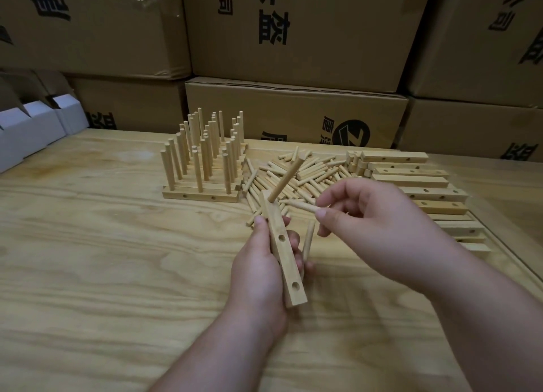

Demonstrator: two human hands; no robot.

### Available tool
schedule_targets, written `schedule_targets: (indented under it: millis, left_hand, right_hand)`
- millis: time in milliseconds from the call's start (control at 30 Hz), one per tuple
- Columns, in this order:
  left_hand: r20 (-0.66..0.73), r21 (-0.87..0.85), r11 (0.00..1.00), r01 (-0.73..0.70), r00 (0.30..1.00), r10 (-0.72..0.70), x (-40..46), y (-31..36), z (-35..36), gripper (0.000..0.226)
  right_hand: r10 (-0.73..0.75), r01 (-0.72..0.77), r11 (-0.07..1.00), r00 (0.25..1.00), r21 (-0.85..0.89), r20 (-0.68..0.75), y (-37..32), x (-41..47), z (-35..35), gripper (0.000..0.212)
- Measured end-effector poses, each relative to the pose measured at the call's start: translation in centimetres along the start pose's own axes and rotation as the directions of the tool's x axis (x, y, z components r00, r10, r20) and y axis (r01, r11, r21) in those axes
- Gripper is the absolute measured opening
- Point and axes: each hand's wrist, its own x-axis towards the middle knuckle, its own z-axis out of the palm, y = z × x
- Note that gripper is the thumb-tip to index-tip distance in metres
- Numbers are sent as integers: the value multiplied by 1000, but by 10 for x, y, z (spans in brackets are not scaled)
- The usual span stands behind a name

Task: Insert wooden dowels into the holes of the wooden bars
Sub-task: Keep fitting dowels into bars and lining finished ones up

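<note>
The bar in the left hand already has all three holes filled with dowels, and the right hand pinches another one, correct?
Not quite. The head view shows the bar in the left hand with one dowel inserted; two holes remain empty. The right hand does pinch another dowel.

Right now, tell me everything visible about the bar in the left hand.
The bar is a pale wooden stick of square section, held above the table, running away from the camera and tilted. Its upper face shows two empty round holes, one near the middle and one at the near end. A dowel already stands in the far hole, leaning right. The left hand grips its middle, thumb on the left side, fingers wrapped round the right.
</note>
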Motion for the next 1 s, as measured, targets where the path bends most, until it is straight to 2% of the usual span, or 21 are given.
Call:
schedule_targets:
  millis: [200,333,633,800,1000]
  left_hand:
    - [0,14,1000,13,1000,-13,0,-1,0,47]
    - [15,-2,1000,2,1000,-2,-1,-1,1,54]
    - [62,57,998,-8,998,5,-4,0,3,60]
    - [59,78,997,-18,998,13,-4,-2,3,47]
    - [44,113,993,-23,999,18,-5,-2,2,49]
  right_hand:
    - [-83,95,990,991,-108,109,-10,-9,-5,8]
    - [-90,112,974,989,-200,113,-8,-9,-5,5]
    - [-86,122,965,983,-234,160,-9,-10,-5,13]
    - [-59,89,968,990,-234,129,-8,-9,-6,9]
    - [-44,80,964,988,-253,146,-7,-10,-6,8]
